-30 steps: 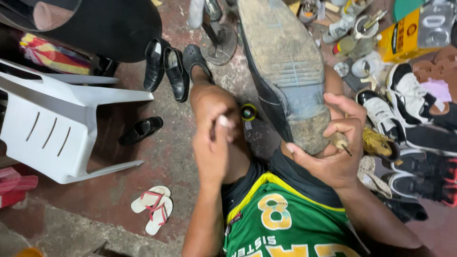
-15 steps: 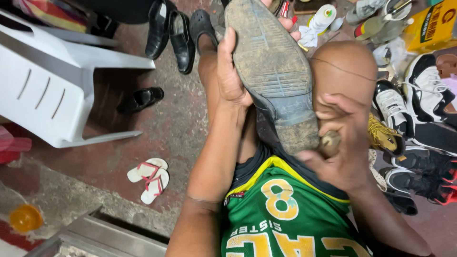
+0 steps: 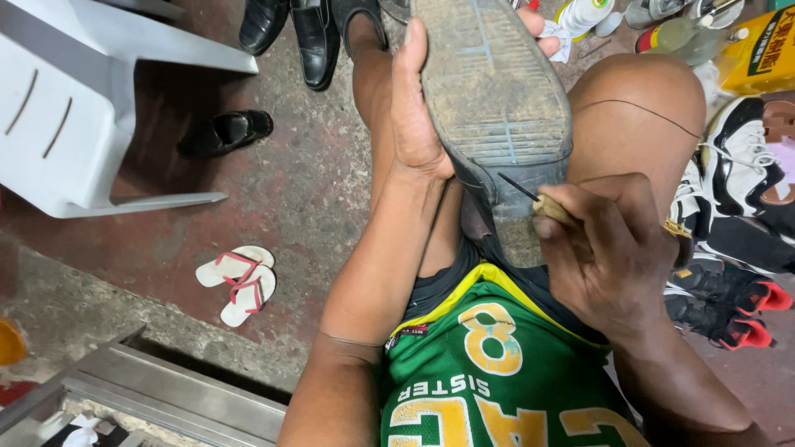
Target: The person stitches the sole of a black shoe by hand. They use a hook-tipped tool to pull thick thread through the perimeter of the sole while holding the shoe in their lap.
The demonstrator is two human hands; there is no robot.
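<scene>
Landmark: a worn dark shoe (image 3: pixel 495 99), sole up, propped across the seated person's lap and knees at the middle of the view.
Nearest, below the shoe: a green and yellow sports jersey (image 3: pixel 497 372) on the person's chest.
Right hand (image 3: pixel 609 248): just below and right of the shoe's heel, clenched around the pale handle of an awl (image 3: pixel 538 199); its thin dark needle touches the heel edge.
Left hand (image 3: pixel 414 108): flat along the shoe's left edge, fingers wrapped over the toe end, grasping the shoe and steadying it.
How the shoe will likely handle: fairly light, with a stiff, gritty rubber sole and a softer upper; not fragile, not slippery. The side edges and the toe look like the firm places to hold, away from the needle.
Left of the shoe: small red-strapped flip-flops (image 3: pixel 238 281) on the stained floor, then a white plastic chair (image 3: pixel 91 108).
Right of the shoe: sneakers (image 3: pixel 737 215) heaped together, black, white and red.
Beyond the shoe, upper left: black dress shoes (image 3: pixel 286 33).
Containers, beyond the shoe, upper right: a yellow can (image 3: pixel 758 58), a white bottle (image 3: pixel 590 15) and a clear bottle (image 3: pixel 683 33) holding pale liquid; the others' contents cannot be seen.
</scene>
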